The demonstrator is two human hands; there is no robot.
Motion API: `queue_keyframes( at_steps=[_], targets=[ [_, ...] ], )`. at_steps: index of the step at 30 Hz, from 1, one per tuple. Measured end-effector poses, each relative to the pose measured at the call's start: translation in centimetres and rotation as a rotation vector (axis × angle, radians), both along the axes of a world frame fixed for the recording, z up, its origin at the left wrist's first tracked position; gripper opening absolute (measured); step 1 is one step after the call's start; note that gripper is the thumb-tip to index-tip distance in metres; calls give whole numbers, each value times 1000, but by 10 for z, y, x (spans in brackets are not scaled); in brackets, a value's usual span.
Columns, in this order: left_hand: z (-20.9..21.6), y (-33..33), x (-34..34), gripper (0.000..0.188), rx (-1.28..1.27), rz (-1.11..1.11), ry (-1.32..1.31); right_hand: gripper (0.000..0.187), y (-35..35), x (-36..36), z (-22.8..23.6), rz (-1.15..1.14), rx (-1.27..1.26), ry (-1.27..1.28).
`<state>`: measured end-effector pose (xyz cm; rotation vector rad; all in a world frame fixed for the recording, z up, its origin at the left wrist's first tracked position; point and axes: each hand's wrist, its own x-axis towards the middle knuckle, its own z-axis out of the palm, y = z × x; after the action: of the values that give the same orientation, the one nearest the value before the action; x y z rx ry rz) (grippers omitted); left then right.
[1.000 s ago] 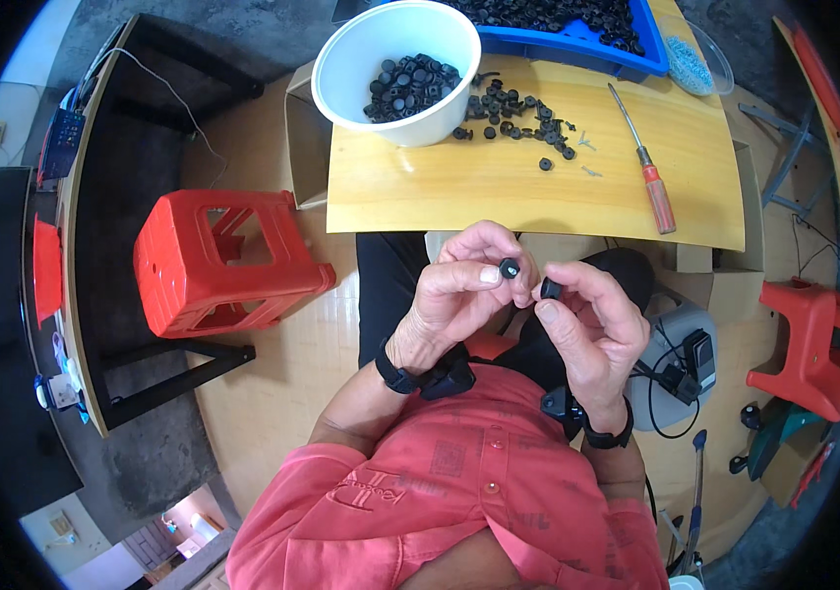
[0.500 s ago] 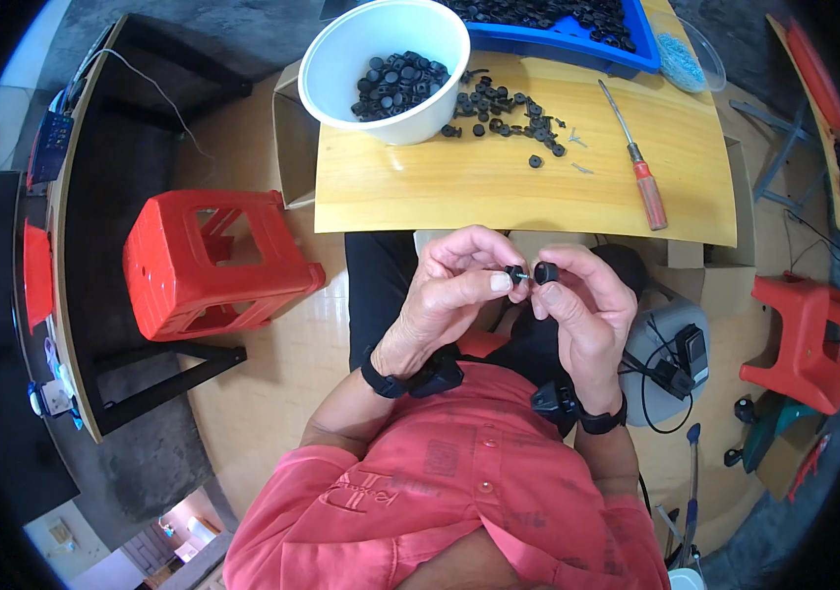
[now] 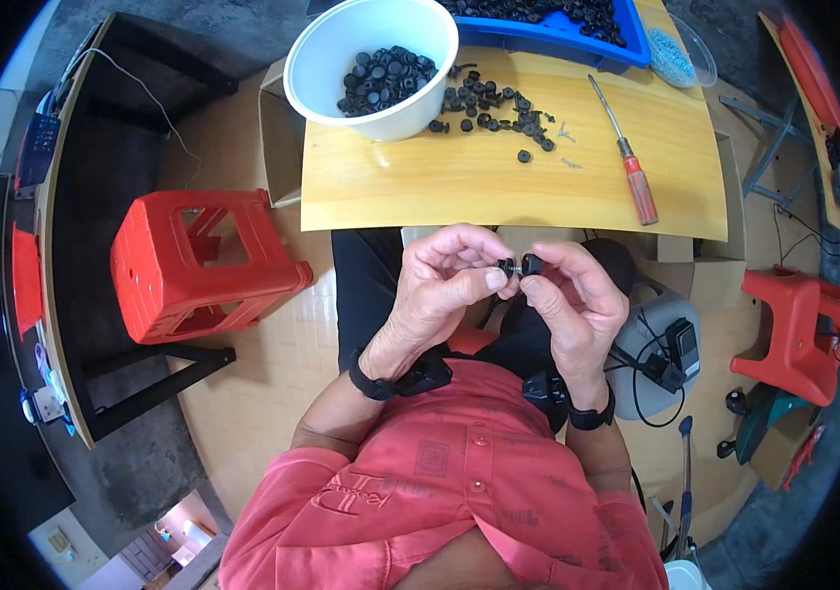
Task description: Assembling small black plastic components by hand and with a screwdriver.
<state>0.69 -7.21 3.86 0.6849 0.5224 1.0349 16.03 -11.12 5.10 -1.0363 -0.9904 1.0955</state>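
Just off the table's near edge, my two hands meet fingertip to fingertip. My left hand (image 3: 445,285) pinches a small black plastic part (image 3: 506,265) between thumb and fingers, and a thin screw (image 3: 517,269) sticks out of it to the right. My right hand (image 3: 577,300) grips a round black knob-like cap (image 3: 531,264), which sits at the free end of the screw. Whether the screw has entered the cap is too small to tell. More black parts (image 3: 499,113) of this sort lie scattered on the yellow wooden table (image 3: 390,192).
A white bowl (image 3: 312,74) holds round black parts. Behind it stands a blue tray (image 3: 513,39) of black pieces, beside a clear dish (image 3: 705,69) of small bluish bits. A red-handled screwdriver (image 3: 640,192) lies at the table's right. Red stools (image 3: 184,270) stand either side.
The screw in my left hand's part and the cap in my right hand have come into line, end to end. The whole view has shifted slightly.
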Motion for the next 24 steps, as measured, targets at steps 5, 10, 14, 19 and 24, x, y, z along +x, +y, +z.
queue_keyframes(
  at_steps=[5, 10, 14, 19, 24],
  targets=[
    [-2, 2, 2, 19, -59, -31, -91, 26, 0, -2, 1, -25, 66, -165],
    [0, 3, 4, 19, -106, -21, -153, 24, 4, -1, -2, 13, 182, -259],
    [-3, 2, 3, 19, -134, -10, -143, 24, 5, 0, 5, 35, 151, -300],
    [-5, 3, 3, 19, -140, -27, -163, 22, 5, 2, 2, 16, 118, -302],
    [-4, 2, 5, 18, -143, -22, -170, 23, 4, 2, -1, 8, 127, -302]
  ],
)
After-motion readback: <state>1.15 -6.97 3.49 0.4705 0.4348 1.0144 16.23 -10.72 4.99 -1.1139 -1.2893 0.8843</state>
